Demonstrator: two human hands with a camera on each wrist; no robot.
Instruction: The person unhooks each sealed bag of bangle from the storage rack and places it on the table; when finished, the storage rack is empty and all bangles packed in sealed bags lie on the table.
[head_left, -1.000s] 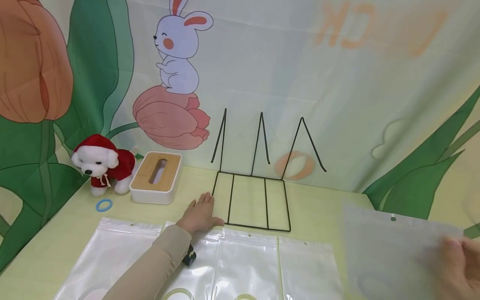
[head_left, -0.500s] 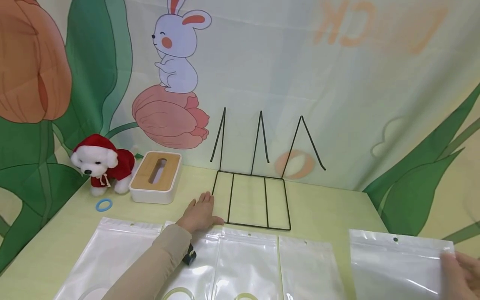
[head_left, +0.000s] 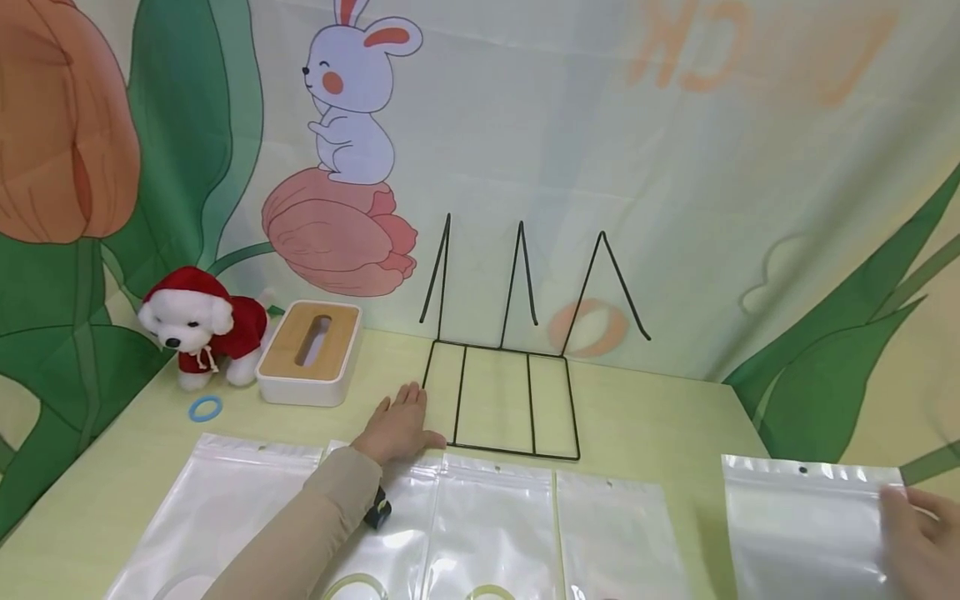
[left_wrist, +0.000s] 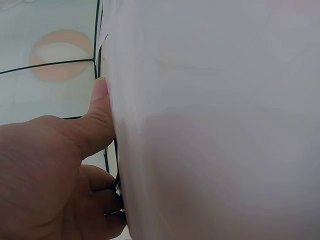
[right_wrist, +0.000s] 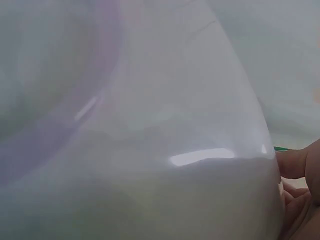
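**A:** ok what's closest to the cam?

**B:** bottom edge, a row of clear zip pouches (head_left: 491, 533) lying flat on the yellow-green table (head_left: 660, 417), side by side, edges touching or nearly. Beige sleeve (head_left: 300, 533) runs diagonally over the 2nd one from the left.

**A:** and the hands?

**B:** R hand (head_left: 918, 542) is at the bottom right corner — fingers on the right edge of a separate pouch (head_left: 806, 529), which is set well apart from the row, on the right w/ its hang-hole at the far end. Looks like a pinch on that edge, but the thumb's hidden, so can't tell for sure. R wrist cam is just glossy plastic filling the frame w/ fingertips (right_wrist: 295, 165) at its right border.

**A:** L hand?

**B:** L hand (head_left: 397, 429) lies flat on the table, fingers straight, palm down, holding nothing — right at the near-left corner of the black wire rack (head_left: 513, 400), thumb touching or just beside the wire.

**A:** further back?

**B:** rack's 3 upright V dividers, then to the left a white tissue box w/ wood lid (head_left: 309, 352), a blue ring (head_left: 205, 408) near it, and a plush dog in red (head_left: 197, 327). Behind everything, the bunny-and-tulip backdrop (head_left: 352, 125).
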